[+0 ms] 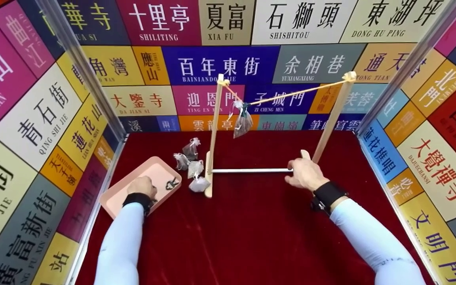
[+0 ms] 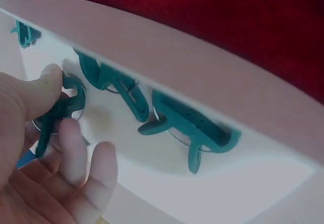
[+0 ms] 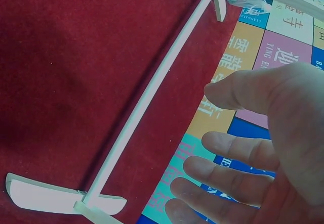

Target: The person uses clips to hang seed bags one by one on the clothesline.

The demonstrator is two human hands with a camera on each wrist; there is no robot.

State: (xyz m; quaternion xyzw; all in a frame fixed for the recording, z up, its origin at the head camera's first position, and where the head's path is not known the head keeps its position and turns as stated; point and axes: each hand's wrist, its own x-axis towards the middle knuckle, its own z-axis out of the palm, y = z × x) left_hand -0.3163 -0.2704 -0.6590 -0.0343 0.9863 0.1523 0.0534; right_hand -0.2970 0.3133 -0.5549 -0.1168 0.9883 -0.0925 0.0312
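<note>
In the pink tray [image 1: 154, 160] at the left, my left hand [image 1: 140, 187] pinches a green plastic spring clip [image 2: 75, 101] between thumb and fingers. Three more green clips [image 2: 185, 120] lie along the tray wall in the left wrist view. My right hand [image 1: 308, 174] is beside the foot of the right wooden post [image 1: 334, 114], its fingers relaxed and slightly bent in the right wrist view. A yellow cord [image 1: 299, 93] runs between the tops of both posts. From its sagging part hangs a small mesh bag [image 1: 244, 123], with a green clip at its neck.
Several small drawstring bags [image 1: 195, 169] lie between the tray and the left wooden post [image 1: 215, 126]. A white rod [image 1: 251, 170] joins the posts low down. Dark red cloth [image 1: 244, 229] covers the table; panels with Chinese lettering [image 1: 220, 65] enclose the back and sides.
</note>
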